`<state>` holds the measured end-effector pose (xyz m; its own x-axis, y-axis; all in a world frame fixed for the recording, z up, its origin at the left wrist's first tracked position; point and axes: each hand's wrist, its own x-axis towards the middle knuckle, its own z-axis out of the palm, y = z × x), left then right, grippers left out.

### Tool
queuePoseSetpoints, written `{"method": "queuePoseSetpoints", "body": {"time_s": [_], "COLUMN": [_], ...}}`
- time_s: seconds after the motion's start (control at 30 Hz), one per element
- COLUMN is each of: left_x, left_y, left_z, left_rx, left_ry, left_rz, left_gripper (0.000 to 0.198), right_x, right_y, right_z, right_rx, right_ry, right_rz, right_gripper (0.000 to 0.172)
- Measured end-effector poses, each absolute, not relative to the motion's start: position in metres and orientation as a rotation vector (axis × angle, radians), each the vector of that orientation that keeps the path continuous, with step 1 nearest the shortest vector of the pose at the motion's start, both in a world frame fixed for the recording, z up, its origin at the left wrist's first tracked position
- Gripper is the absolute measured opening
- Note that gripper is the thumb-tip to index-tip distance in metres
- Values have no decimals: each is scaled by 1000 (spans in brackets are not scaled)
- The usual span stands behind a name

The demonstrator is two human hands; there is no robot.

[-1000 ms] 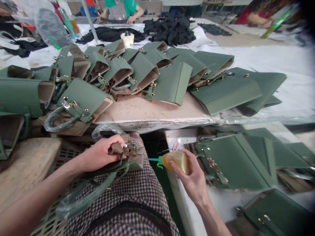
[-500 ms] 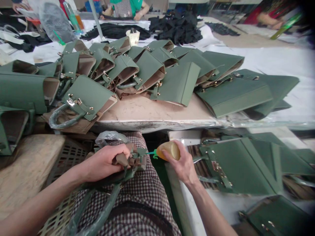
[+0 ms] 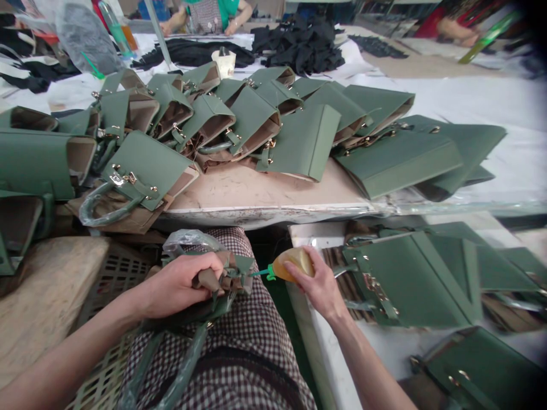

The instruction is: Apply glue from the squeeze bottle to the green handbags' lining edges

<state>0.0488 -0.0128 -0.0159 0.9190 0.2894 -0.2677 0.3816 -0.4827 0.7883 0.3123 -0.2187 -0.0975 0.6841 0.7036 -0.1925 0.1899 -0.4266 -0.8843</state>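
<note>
Amber bottle (image 3: pixel 292 259) in right hand (image 3: pixel 321 287) overhangs dark gap (image 3: pixel 270 240) near table edge (image 3: pixel 256 214).

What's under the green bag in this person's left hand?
Checked lap cloth shows beside the green bag and inside its nearer handle. What lies directly beneath the bag's body and the left hand is covered.

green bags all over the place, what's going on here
A person's left grip holds a green bag over a checked apron. The right grip holds an amber bottle, its thin tip pointing at the bag; whether it touches is unclear. More bags lie on the table ahead, others at the right.
</note>
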Motion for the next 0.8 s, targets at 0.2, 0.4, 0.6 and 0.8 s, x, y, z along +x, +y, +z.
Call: {"method": "queuePoseSetpoints", "body": {"time_s": [0.2,0.4,0.6,0.8], "left_x": [53,53,54,54], "left_y": [-13,-16,-20,-23], "left_z": [-15,-14,-11,-13], "left_rx": [2083,2086,2097,2111], "left_ry": [511,500,480,476], "left_rz": [-129,-136,-137,-148], "left_gripper": [14,15,16,17], "right_x": [309,308,306,306], "right_y": [-224,-232,-229,-230], "right_z": [-93,-99,-105,-98], "right_rx": [-1970,-1961,-1969,-1992], "right_ry": [-704,-620,-707,-711], "right_rz": [780,819,586,675], "right_gripper": [54,65,70,64]}}
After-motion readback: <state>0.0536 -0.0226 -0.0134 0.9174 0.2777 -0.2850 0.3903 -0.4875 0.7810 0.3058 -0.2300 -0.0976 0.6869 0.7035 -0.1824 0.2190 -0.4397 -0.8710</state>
